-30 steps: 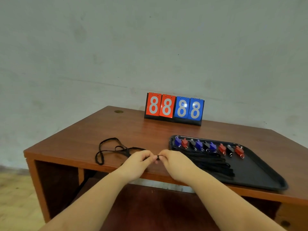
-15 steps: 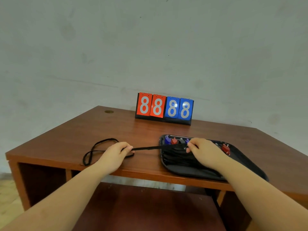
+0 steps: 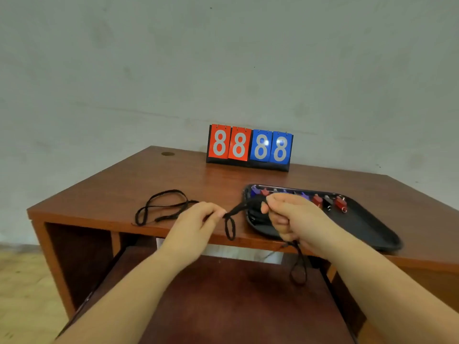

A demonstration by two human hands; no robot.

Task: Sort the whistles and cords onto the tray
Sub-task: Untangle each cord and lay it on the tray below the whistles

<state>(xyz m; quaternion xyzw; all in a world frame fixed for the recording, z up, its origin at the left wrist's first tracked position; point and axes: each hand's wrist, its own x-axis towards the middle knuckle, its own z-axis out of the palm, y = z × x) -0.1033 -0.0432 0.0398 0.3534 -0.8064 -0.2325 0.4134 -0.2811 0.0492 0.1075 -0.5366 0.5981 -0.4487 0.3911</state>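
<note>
Cord, black and thin, stretches between two hands at the centre of the frame, just above the front edge of a brown wooden bench. Left hand pinches one end between thumb and fingertips, a narrow grip, and a small loop droops from that pinch over the bench edge. Right hand is curled into a fist round the same cord, with another loop hanging below the wrist in the lower right of the frame. Right of centre sits a black tray; along its far rim runs a row of whistles in red, blue and black, and a bundle of cords lies at its left end, partly hidden by the right hand. A second cord lies loose in loops on the bench, left of centre, apart from the tray. A scoreboard showing 8888 stands at the back.

Judging by this, the held cord is being gathered for the tray. To do it well, fold the hanging loops in first so none catches the bench edge, then lay it flat on the bundle, clear of the whistles
</note>
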